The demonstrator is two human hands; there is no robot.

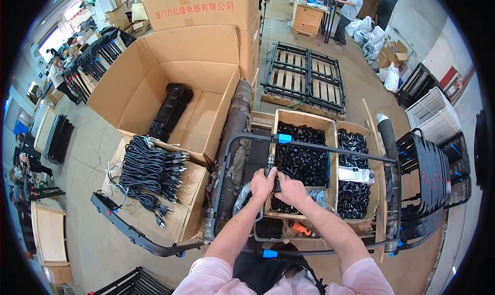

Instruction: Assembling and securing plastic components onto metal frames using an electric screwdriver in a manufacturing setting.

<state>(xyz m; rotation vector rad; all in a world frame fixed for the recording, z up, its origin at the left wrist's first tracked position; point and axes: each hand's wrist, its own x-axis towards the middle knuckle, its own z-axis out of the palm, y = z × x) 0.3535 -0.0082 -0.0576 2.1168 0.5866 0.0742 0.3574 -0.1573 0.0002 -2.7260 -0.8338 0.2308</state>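
Black metal tubular frame (335, 149) with bright-blue clips (282, 138), laid over the bench from its left edge, a grey wrapped padded rail (241, 102), to its right edge, a dark grey padded rail (385, 127). Close by the frame's far side: silver-and-black handheld driver (270, 163), contact with the metal not discernible. Left hand (263, 183) closed around the driver's body; right hand (291, 189) closed on its dark lower part, just beside. Under the frame, toward the bench's right edge: two pale open-topped boxes (305, 114) of small black parts (299, 163), with a white rectangular packet (356, 175) in the right-hand one. Nearer the bench's front edge: orange-bodied tool (303, 229). Beyond the left edge: bundled black cables (149, 169) atop a brown cardboard box (191, 192).
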